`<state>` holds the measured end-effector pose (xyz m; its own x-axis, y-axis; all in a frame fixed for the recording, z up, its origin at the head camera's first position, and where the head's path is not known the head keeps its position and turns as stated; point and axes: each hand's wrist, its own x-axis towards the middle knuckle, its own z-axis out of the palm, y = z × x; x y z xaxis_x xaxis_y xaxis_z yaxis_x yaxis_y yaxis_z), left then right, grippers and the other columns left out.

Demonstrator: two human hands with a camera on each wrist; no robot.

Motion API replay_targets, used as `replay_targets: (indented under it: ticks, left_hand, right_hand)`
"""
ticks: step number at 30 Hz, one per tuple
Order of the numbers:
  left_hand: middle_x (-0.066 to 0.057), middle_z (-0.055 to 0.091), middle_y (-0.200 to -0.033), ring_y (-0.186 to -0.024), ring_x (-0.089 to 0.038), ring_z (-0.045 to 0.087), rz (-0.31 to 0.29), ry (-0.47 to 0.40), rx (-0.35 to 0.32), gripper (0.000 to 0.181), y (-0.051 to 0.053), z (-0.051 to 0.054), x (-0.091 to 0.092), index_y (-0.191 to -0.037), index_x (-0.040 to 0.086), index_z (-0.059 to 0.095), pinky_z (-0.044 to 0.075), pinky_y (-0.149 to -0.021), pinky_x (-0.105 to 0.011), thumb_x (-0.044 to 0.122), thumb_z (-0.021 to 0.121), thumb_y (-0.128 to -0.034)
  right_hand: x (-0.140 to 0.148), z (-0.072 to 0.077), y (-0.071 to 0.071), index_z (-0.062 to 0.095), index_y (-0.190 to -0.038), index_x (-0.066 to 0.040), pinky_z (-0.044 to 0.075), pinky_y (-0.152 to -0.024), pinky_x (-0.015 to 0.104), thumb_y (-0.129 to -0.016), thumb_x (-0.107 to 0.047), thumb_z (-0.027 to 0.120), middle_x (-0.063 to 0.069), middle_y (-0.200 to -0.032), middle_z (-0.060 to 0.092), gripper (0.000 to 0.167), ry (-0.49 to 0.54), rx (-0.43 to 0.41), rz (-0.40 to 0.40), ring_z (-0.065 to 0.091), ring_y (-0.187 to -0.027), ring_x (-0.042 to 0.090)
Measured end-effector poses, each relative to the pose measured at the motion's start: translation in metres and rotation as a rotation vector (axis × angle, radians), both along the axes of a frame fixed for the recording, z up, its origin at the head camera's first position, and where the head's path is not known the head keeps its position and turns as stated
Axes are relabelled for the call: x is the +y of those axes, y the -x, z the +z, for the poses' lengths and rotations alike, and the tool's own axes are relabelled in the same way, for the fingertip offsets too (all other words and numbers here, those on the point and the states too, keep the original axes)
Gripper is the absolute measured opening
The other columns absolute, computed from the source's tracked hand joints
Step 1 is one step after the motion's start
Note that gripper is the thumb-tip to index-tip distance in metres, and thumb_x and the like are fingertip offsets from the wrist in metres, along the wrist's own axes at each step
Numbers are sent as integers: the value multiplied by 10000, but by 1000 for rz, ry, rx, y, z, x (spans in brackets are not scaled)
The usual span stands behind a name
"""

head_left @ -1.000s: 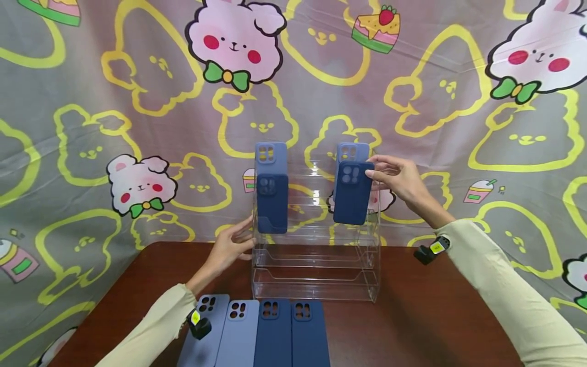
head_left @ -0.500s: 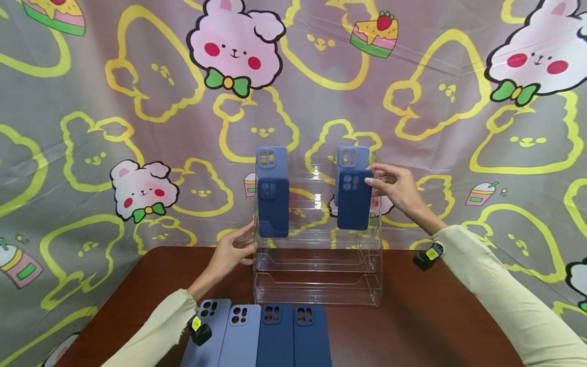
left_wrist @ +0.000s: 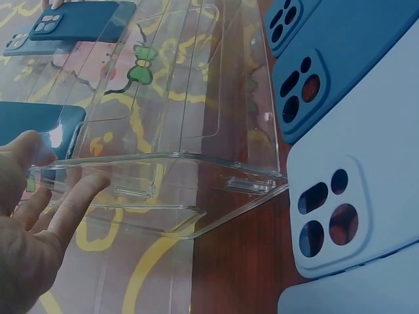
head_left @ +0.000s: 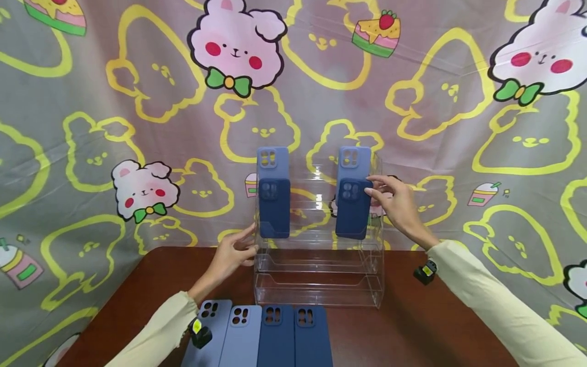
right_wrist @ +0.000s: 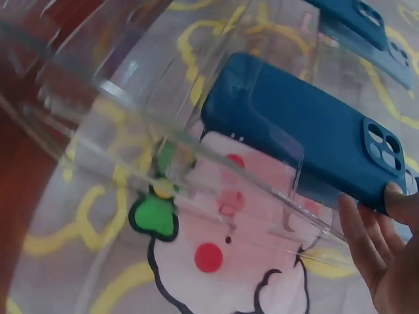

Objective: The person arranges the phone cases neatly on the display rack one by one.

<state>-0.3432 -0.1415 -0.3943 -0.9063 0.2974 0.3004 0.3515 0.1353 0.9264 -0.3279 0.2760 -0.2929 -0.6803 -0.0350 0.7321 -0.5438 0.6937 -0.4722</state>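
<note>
My right hand [head_left: 398, 206] pinches the upper right edge of a dark blue phone case [head_left: 352, 216], whose lower end is in a tier of the clear stepped rack [head_left: 316, 295]. In the right wrist view, thumb and fingers of the hand [right_wrist: 383, 245] hold that case [right_wrist: 294, 124] near its camera cutout. A light blue case [head_left: 359, 157] stands behind it. On the rack's left side stand another dark case [head_left: 275, 216] and a light one [head_left: 282, 159]. My left hand [head_left: 231, 256] touches the rack's left side with extended fingers; the left wrist view shows this hand [left_wrist: 39, 229] at the clear panel.
Two light blue cases [head_left: 240, 344] and two dark blue ones [head_left: 277, 344] lie side by side on the brown table [head_left: 394, 326], in front of the rack. A patterned cloth [head_left: 321, 107] hangs behind the table.
The right hand has lowered the dark case, which now sits lower in front of the light one, about level with the left dark case. The left hand stays at the rack's side.
</note>
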Motion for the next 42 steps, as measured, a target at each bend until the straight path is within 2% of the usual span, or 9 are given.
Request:
replay_targets:
  ticks: [6, 13, 15, 20, 22, 27, 32, 37, 42]
  left_hand:
    - [-271, 515, -1519, -1260, -509, 605, 8, -5, 43, 691, 3, 3, 5, -1557, 28, 464, 675, -674, -319, -106, 682, -915]
    - [-263, 512, -1525, -1270, -500, 605, 20, 10, 38, 689, 2, 2, 6, -1558, 31, 467, 682, -687, -353, -94, 685, -916]
    - [-260, 502, -1539, -1275, -494, 606, 17, 16, 34, 692, 2, 1, 5, -1565, 38, 463, 684, -705, -366, -88, 687, -922]
    - [-263, 476, -1569, -1280, -482, 612, 1, 31, 26, 697, 1, 1, -1, -1594, 56, 430, 682, -765, -395, -41, 698, -958]
    - [-267, 464, -1578, -1289, -483, 605, -11, 28, 19, 696, 0, 0, -2, -1603, 56, 416, 679, -792, -422, 0, 709, -974]
    - [-273, 465, -1575, -1313, -474, 590, -22, 12, 0, 699, -3, 0, -2, -1609, 61, 411, 675, -809, -457, 73, 729, -987]
    - [-264, 479, -1569, -1274, -466, 622, -4, -4, 20, 693, -6, 4, -1, -1612, 83, 416, 683, -758, -448, 33, 712, -988]
    - [-262, 475, -1572, -1200, -477, 662, 2, 5, 33, 686, -7, 5, 1, -1615, 92, 411, 683, -721, -448, -6, 686, -994]
    - [-262, 469, -1570, -1178, -497, 664, -6, 5, 57, 670, -5, 4, 1, -1608, 88, 416, 681, -711, -449, -11, 677, -999]
  right_hand:
    - [-1, 3, 7, 767, -1205, 8, 631, -716, 526, -913, -6, 793, 220, -1038, 700, 294, -120, 190, -81, 674, -835, 332]
    - [1, 0, 6, 752, -1241, -2, 616, -706, 507, -918, -11, 791, 225, -1074, 685, 326, -133, 164, -85, 640, -857, 314]
    - [0, -2, 3, 743, -1258, -9, 586, -686, 460, -910, -29, 808, 224, -1076, 679, 355, -138, 167, -90, 635, -870, 321]
    - [-1, -10, -1, 731, -1243, 7, 508, -658, 168, -866, -17, 847, 207, -1040, 676, 395, -124, 188, -78, 653, -846, 313]
    - [-2, -15, -5, 731, -1224, 11, 510, -628, 117, -862, -7, 846, 192, -1021, 676, 381, -124, 185, -76, 659, -826, 295]
    - [-6, -33, -22, 734, -1174, 11, 579, -575, 213, -852, 12, 847, 163, -964, 655, 341, -143, 157, -52, 650, -795, 251]
    - [-15, -53, -36, 740, -1131, -2, 537, -585, 142, -835, 22, 856, 115, -922, 643, 319, -161, 154, -1, 628, -774, 186]
    - [-23, -78, -54, 741, -1081, -18, 563, -586, 168, -799, 62, 863, 60, -887, 651, 317, -184, 153, 38, 630, -736, 136]
    - [-31, -103, -72, 735, -1028, -43, 522, -628, 115, -755, 70, 887, 14, -857, 649, 332, -209, 138, 98, 620, -747, 109]
